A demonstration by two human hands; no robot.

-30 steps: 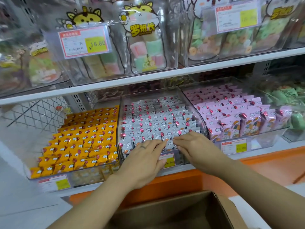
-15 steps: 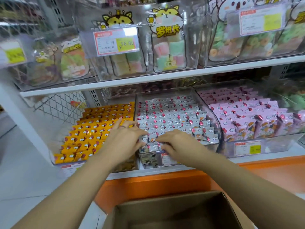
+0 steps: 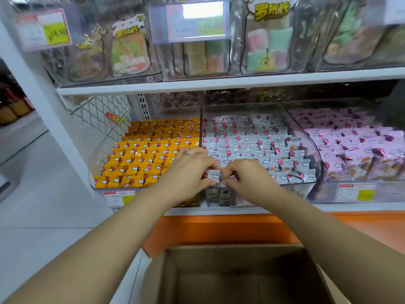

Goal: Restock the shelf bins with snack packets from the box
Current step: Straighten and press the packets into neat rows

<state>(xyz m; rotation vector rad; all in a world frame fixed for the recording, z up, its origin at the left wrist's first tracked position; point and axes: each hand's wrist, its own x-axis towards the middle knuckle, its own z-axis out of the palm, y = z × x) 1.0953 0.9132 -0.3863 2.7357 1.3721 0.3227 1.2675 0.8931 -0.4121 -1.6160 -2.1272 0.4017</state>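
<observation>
Left hand and right hand pinch small white snack packets at the clear plastic middle bin's front. A brown cardboard box sits open below.

Showed pale grey floor at left, white shelf across top, white post slanting beside wire mesh, orange base below, glare on upper tag.

white shelf, three clear bins
</observation>
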